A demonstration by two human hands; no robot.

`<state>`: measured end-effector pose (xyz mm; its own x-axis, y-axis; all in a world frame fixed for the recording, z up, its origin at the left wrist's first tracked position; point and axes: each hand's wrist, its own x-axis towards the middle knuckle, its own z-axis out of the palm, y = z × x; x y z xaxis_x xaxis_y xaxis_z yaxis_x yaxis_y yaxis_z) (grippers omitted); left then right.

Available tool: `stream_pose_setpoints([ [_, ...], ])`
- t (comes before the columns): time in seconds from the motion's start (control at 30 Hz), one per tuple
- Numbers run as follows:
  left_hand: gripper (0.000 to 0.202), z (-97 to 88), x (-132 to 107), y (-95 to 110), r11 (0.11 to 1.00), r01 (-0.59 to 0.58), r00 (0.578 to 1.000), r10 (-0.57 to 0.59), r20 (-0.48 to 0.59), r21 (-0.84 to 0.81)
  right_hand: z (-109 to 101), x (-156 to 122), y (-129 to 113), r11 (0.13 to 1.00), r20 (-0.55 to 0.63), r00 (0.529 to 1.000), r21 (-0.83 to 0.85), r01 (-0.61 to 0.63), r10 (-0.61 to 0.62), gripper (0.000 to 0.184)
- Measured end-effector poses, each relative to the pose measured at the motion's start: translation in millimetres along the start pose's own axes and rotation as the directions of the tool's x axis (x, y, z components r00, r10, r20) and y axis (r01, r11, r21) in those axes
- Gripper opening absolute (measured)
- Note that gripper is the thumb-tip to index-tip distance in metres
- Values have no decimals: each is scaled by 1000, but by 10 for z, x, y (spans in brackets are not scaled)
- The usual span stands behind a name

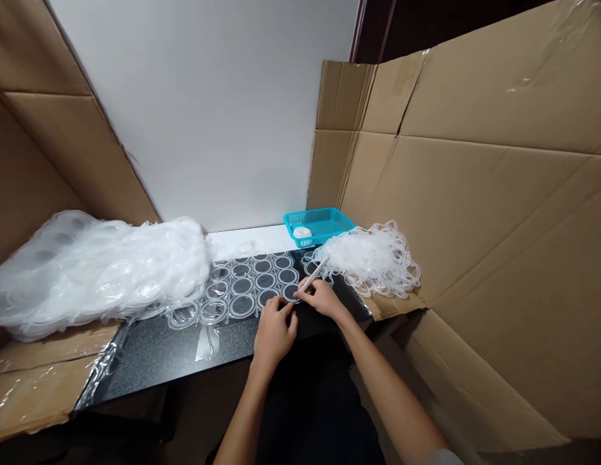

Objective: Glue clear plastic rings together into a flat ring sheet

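Observation:
My right hand [320,297] is closed around a slim white pen-like tool [314,274], its upper end pointing up and away to the right. Under my hands lies a clear plastic sheet [253,270] patterned with rows of whitish rings. My left hand [277,323] rests at the sheet's near right edge, fingers on it and thumb apart. The fingertips of both hands almost meet at a ring near the corner. Just beyond my right hand spreads a loose heap of cut translucent rings [373,258]. The tool's lower tip is hidden by my fingers.
A large pile of ringed plastic sheets [111,265] covers the table's left part. A turquoise basket [329,223] with a white round item [302,232] stands at the back. Cardboard panels [485,213] wall both sides. Tape [207,342] lies on the black tabletop [159,355].

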<state>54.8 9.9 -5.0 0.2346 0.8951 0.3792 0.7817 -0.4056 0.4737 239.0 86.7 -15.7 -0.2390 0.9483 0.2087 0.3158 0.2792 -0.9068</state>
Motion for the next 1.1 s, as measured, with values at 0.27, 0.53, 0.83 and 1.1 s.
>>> stream_pose_setpoints([
  [0.27, 28, 35, -13, 15, 998, 16, 1000, -14, -27, 64, -20, -30, -9, 997, 35, 998, -59, 44, -42, 17],
  [0.53, 27, 28, -4, -1, 997, 31, 999, -30, -22, 71, -28, -53, -71, 996, 38, 998, -67, 60, -58, 16],
  [0.83, 34, 16, 21, 43, 984, 30, 1000, -29, -5, 175, -5, -65, -77, 975, 23, 985, -139, 171, -170, 13],
  [1.1, 26, -10, 16, 50, 985, 51, 999, -53, 8, 163, 47, -14, -57, 868, 41, 957, -412, 278, -287, 29],
])
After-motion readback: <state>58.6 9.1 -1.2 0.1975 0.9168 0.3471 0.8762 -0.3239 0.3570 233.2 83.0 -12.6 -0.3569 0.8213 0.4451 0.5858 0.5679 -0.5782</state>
